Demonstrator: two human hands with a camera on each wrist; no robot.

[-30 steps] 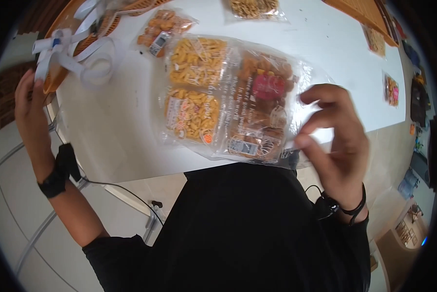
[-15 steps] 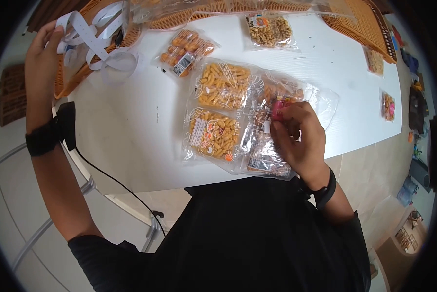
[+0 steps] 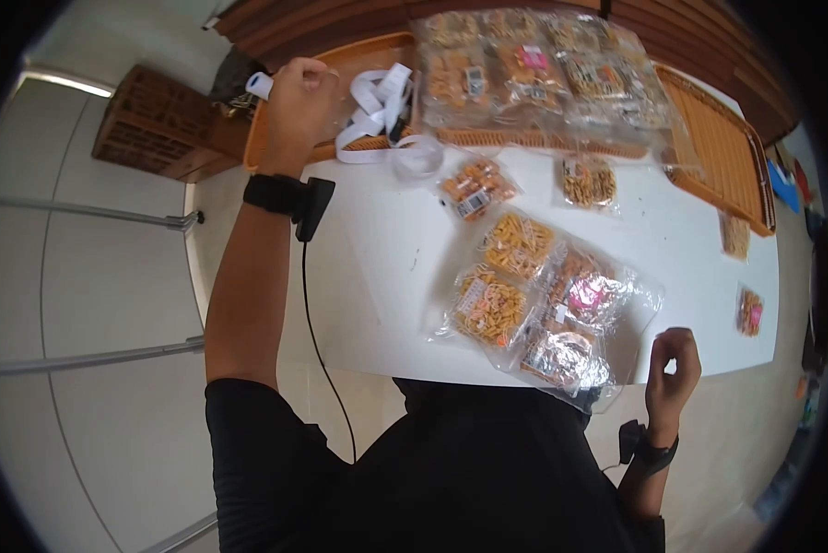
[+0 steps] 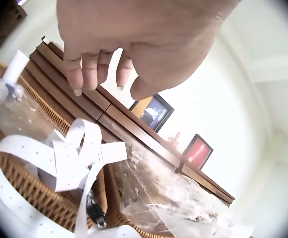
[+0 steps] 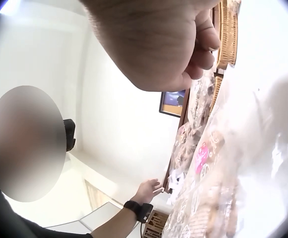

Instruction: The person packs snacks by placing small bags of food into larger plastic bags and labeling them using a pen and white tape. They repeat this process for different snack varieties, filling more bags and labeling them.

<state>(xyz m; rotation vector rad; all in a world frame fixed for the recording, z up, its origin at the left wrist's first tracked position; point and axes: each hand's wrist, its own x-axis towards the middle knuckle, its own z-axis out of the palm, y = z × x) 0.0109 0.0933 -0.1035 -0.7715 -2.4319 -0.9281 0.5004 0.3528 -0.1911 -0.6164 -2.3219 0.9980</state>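
Note:
In the head view my left hand [image 3: 301,106] is over the left wicker basket [image 3: 257,138], beside a loose strip of white label paper [image 3: 372,106]. The left wrist view shows its fingers hanging loosely bent with nothing in them, above the strip. My right hand [image 3: 674,373] is off the table's front edge, its thumb and fingers loosely curled into a ring and no object visible in them. Close by on its left lies a clear plastic bag [image 3: 630,355] holding several snack packs, including yellow snacks [image 3: 490,309]. A small white sticker [image 3: 561,314] shows on the bag.
Behind, a large clear bag of snack packs [image 3: 524,78] lies across the baskets. Another wicker basket [image 3: 709,138] stands at right. Loose packs lie about: orange-brown snacks [image 3: 478,187], walnut-like pieces [image 3: 589,182] and a small pink-labelled pack [image 3: 750,311]. A pen [image 4: 95,210] lies by the strip.
My right hand was at the snack bag half a second ago and has drawn away to the right. My left hand has come off the label strip. The head view has tilted up.

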